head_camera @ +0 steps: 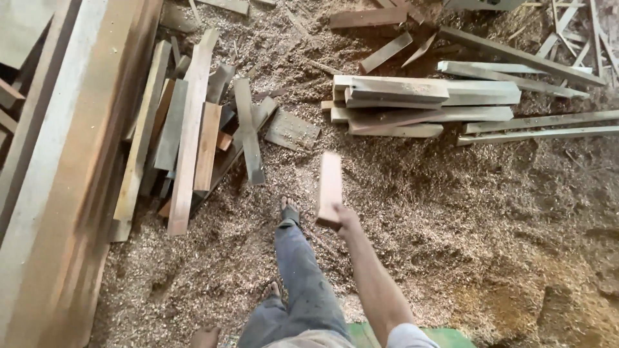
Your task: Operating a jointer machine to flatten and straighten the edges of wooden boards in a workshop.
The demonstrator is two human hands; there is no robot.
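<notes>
A short, pale wooden board is gripped at its lower end by the right hand, whose fingers are closed around that end. The board is held out ahead of the body, roughly upright in the view and slightly blurred, over a floor covered in sawdust. The right forearm is stretched forward from the lower edge of the view, with a light sleeve seen at the elbow. The left hand is not shown, so its state cannot be told.

Just to the left of the board, a bare foot is planted on the sawdust, with a leg in grey-blue trousers reaching back toward the body. A second bare foot is seen at the bottom edge.

Further left, a loose heap of offcut planks is laid mostly lengthwise, several overlapping one another, with one narrow grey strip lying on its right edge. Beside that, a small flat grey piece is lying alone on the shavings. Long wide boards are stacked along the far left side.

Beyond the held board, well apart from it, a low stack of thicker timbers is piled crosswise, and thin long battens are spread out to its right. More scraps are scattered at the top. A green flat object is partly seen at the bottom edge, beside the arm.
</notes>
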